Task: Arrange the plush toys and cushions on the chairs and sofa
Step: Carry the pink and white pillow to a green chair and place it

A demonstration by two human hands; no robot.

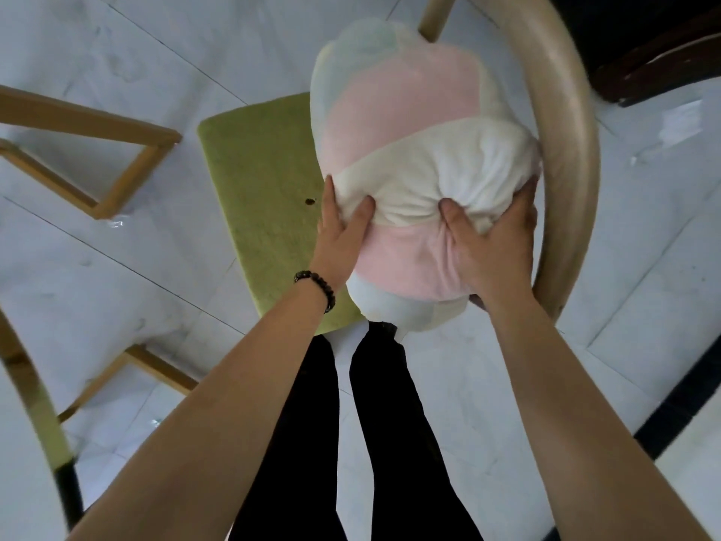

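Soft, even daylight is filling the scene, and the pale glossy floor (pixel 117 48) is throwing back hazy white glare at the left and at the far right. Shadows are lying faint and diffuse beneath the chair frame (pixel 573 150). The far end of the plush cushion (pixel 402 91) is washing out and smearing with motion blur. Wide-angle distortion is bending the chair rails into arcs near the edges. The far right corner is falling into deep, detail-free darkness.

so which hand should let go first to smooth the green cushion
Left. The left hand sits on the plush edge right beside the bare cushion; the right hand is against the chair back.
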